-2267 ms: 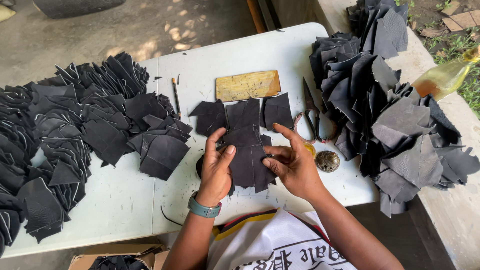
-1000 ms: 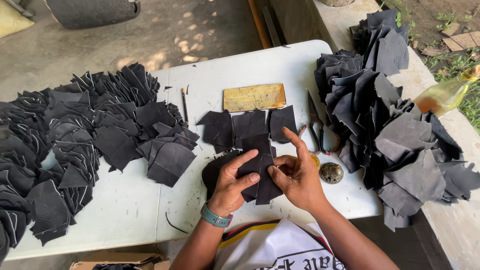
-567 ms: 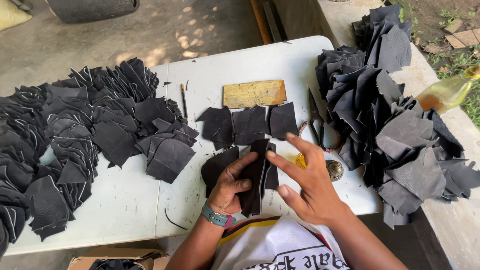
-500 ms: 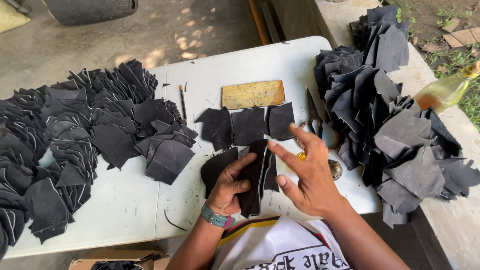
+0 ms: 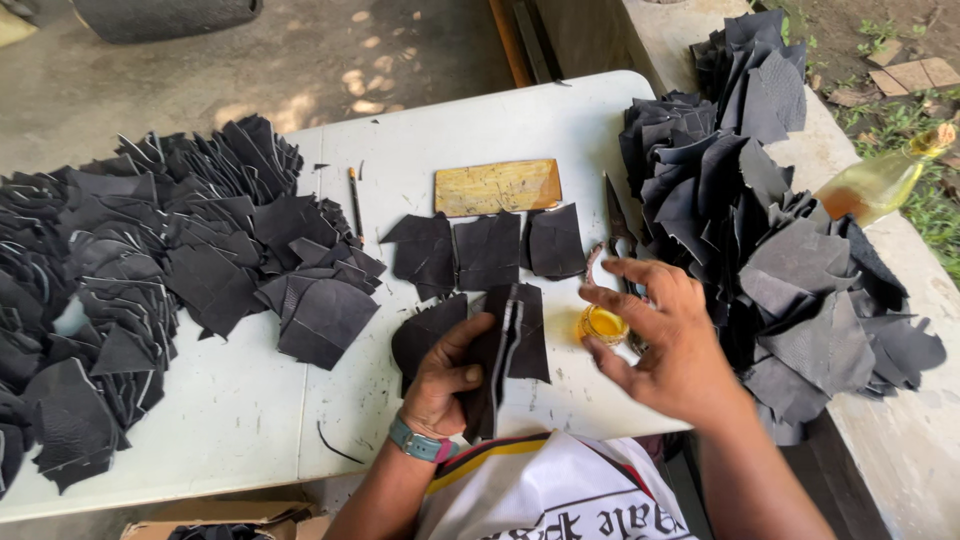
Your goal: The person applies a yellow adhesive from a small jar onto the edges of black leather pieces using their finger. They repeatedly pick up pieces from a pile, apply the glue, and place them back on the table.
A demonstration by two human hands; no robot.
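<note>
While a folded black leather piece [image 5: 500, 355] is gripped upright at the near table edge [image 5: 250, 420] by the left hand [image 5: 445, 385], the right hand [image 5: 665, 340], lifted off it moments ago, is held open-fingered over a small amber pot [image 5: 603, 324], probably glue, suggesting gluing.

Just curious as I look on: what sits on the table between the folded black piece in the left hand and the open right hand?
In the head view, a small yellow pot sits between the folded black piece and the right hand.

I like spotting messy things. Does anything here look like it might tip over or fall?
Yes. The bottle of yellow liquid lies tilted on the concrete ledge, off the white table. The dark pile also overhangs the table's edge.
</note>
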